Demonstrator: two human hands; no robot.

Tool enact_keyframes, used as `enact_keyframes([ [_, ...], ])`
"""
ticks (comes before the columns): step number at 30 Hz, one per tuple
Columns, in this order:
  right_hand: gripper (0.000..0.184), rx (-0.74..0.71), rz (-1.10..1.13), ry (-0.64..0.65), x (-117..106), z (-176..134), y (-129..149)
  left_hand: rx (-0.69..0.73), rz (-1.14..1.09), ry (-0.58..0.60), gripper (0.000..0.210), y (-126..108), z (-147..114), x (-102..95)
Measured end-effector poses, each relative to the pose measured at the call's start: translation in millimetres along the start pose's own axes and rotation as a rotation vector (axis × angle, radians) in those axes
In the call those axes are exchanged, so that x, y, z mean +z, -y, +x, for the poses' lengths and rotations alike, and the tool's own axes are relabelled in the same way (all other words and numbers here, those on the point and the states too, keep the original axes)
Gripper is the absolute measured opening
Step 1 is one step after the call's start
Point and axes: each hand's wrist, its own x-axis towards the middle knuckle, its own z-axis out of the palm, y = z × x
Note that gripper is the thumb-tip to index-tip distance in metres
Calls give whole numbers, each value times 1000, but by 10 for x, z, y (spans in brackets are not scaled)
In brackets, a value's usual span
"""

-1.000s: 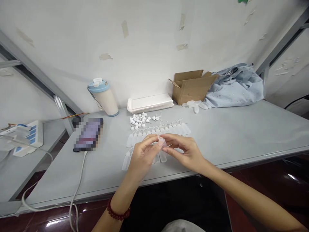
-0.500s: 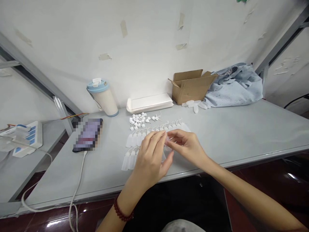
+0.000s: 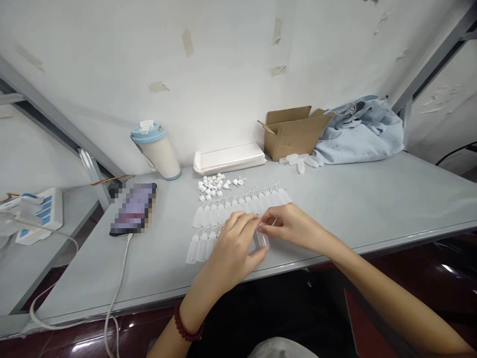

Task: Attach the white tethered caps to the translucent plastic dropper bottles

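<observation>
Two rows of small flat translucent plastic tubes with white caps and string loops lie on the grey table. The far row (image 3: 234,205) is mostly visible; my left hand partly covers the near row (image 3: 201,247). At the near row's right end is a clear tube (image 3: 263,239). My right hand (image 3: 285,222) pinches at its top with thumb and fingers. My left hand (image 3: 234,246) arches beside it, fingers stretched over the row, thumb apart near the tube's lower end. Loose white caps (image 3: 211,185), some with strings, sit behind the rows.
Behind the caps lies a white stack (image 3: 231,158). An open cardboard box (image 3: 294,136) stands near more translucent tubes (image 3: 301,161) and a pale blue cloth bag (image 3: 361,136). Leftward are a tumbler (image 3: 160,151), a phone (image 3: 134,209) with a cable (image 3: 124,263), and a power strip (image 3: 44,216).
The clear tube has come down into the near row's right end. My right hand has moved slightly right, and more of the tube shows between my hands.
</observation>
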Motion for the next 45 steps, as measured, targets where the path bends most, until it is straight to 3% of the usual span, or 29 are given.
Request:
enact_keyframes([
  [5, 16, -24, -103, 125, -53, -6, -29, -29, -22, 111, 37, -10, -2, 10],
  [15, 19, -27, -99, 145, 33, 39, -75, -46, 137, 148, 31, 31, -3, 23],
  [32, 23, -24, -44, 152, 48, 55, -72, -100, 103, 225, 33, 37, 9, -43],
  [40, 29, 8, -91, 119, 12, 63, -88, -89, 105, 168, 37, 66, -7, -86],
  [45, 23, 20, -159, -13, -173, 101, -146, -137, 119, 87, 28, 143, 18, -161],
])
